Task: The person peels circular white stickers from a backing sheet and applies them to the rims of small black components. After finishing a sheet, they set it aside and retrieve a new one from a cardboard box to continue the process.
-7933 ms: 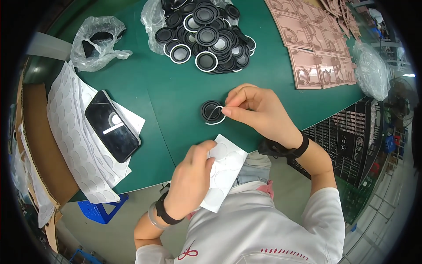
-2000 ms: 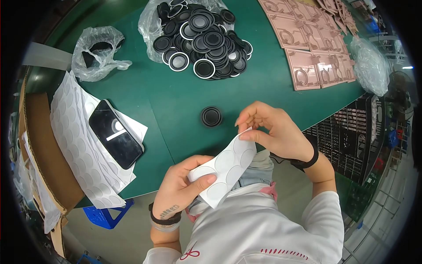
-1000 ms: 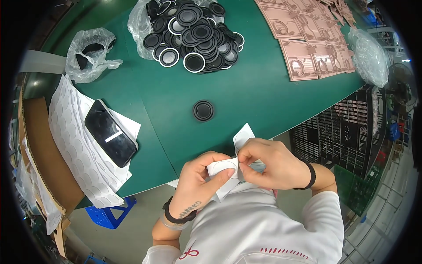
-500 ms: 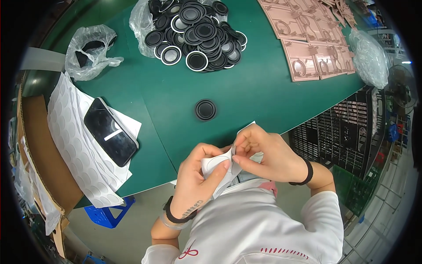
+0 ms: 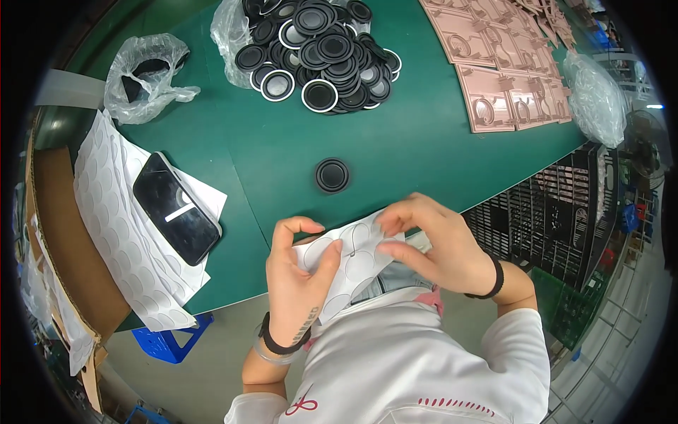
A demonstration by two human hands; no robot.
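My left hand (image 5: pixel 300 272) grips a white sheet of round stickers (image 5: pixel 361 260) at its left side, thumb on top. The sheet lies tilted at the table's front edge, over my lap. Over the sheet's right end is my right hand (image 5: pixel 424 240), thumb and fingers apart, fingertips slightly blurred; no sticker shows plainly between them. A curved dark line marks one circle near the sheet's middle. Just beyond the sheet, a single black round ribbed part (image 5: pixel 332 175) lies on the green table (image 5: pixel 282 155).
A heap of black round parts (image 5: pixel 332 49), some white-rimmed, lies at the back. Pink moulded panels (image 5: pixel 487 99) and a plastic bag (image 5: pixel 595 99) are far right. On the left, a phone (image 5: pixel 176 208) rests on more sticker sheets (image 5: pixel 113 226), near a cardboard box (image 5: pixel 78 247) and another bag (image 5: pixel 145 81).
The sheet was bent up between both hands and now lies flatter, its circles facing up. My right thumb and fingers have parted from their pinch; my left hand has shifted left.
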